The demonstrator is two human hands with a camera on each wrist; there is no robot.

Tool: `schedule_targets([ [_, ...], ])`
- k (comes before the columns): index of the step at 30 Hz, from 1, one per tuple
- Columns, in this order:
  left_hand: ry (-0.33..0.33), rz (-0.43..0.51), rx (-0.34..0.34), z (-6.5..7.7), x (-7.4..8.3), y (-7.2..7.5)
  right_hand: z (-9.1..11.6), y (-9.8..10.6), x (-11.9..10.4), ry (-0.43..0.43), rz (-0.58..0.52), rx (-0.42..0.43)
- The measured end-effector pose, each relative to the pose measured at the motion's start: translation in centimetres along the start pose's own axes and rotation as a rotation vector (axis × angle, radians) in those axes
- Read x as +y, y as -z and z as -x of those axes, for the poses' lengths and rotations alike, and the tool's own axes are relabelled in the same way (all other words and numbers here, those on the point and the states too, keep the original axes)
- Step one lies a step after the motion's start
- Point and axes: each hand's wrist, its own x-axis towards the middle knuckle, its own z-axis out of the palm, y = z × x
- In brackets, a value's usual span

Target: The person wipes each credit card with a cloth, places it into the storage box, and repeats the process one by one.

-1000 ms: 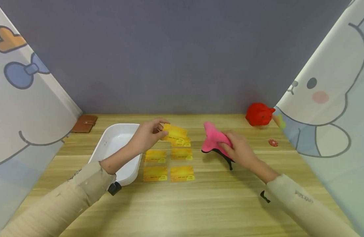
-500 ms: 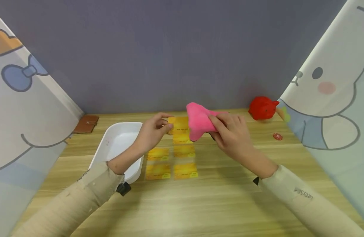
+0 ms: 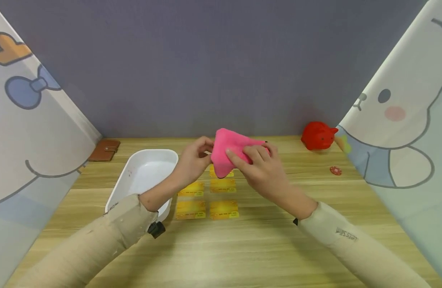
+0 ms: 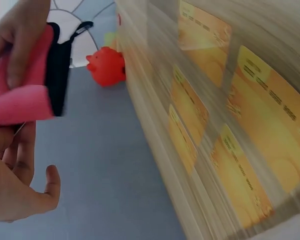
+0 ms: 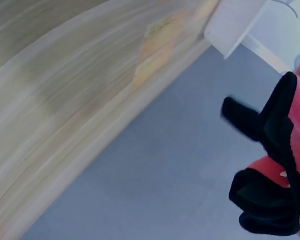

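My right hand (image 3: pixel 265 172) grips a soft pink-and-black fabric piece (image 3: pixel 229 140), pink toward me, with a dark loop (image 4: pixel 81 31) in the left wrist view. The fabric covers the fingertips of my left hand (image 3: pixel 191 163). Between the left thumb and fingers, a thin card edge (image 4: pixel 20 128) shows under the fabric; the rest of that card is hidden. Below both hands, several yellow cards (image 3: pixel 191 211) lie in rows on the wooden table. In the right wrist view the fabric's black side (image 5: pixel 265 200) is visible.
A white tray (image 3: pixel 117 188) stands left of the cards, partly behind the left forearm. A brown wallet (image 3: pixel 105 150) lies at the back left. At the back right sits a red piggy bank (image 3: pixel 318 136), with a red poker chip (image 3: pixel 335 171) in front of it.
My right hand has brought the fabric left and up from the table, over the yellow card in my left hand. That card, visible before, is now covered. My left hand has shifted slightly right.
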Motion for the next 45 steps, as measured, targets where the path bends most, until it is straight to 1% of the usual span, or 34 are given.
schedule_targets([
  [2,-0.022,-0.003,0.000,-0.1,0.1,-0.2,0.1,-0.3,-0.1,0.013,0.017,-0.013],
  [6,-0.034,-0.011,-0.010,-0.3,0.2,-0.3,0.3,-0.5,-0.1,0.008,0.045,-0.045],
  [9,-0.031,-0.010,-0.036,-0.3,0.2,-0.1,0.4,-0.4,0.0,-0.003,0.063,-0.079],
  [13,-0.010,-0.030,-0.057,0.0,0.2,0.3,0.5,0.0,0.2,-0.016,0.093,-0.140],
  [16,0.002,-0.058,-0.050,0.2,0.2,0.6,0.6,0.3,0.6,-0.025,0.119,-0.173],
  [21,-0.003,-0.074,-0.051,0.5,0.0,1.2,1.2,0.7,1.5,-0.037,0.154,-0.193],
  [27,0.010,-0.093,-0.072,0.6,0.0,1.6,1.9,1.2,2.9,-0.070,0.192,-0.177],
  [31,0.047,-0.130,-0.073,0.4,0.2,1.9,2.1,1.9,4.0,-0.117,0.190,-0.157],
  [35,0.081,-0.149,-0.054,0.2,0.2,2.1,1.9,2.5,4.7,-0.168,0.198,-0.107],
  [40,0.091,-0.138,-0.029,-0.2,0.0,2.0,0.8,3.3,4.5,-0.199,0.186,-0.034],
  [42,0.091,-0.129,-0.025,-0.3,0.0,1.7,0.3,3.5,4.1,-0.190,0.170,-0.010],
  [45,0.087,-0.125,-0.015,-0.5,0.1,1.3,-0.6,3.5,3.1,-0.154,0.163,0.032],
])
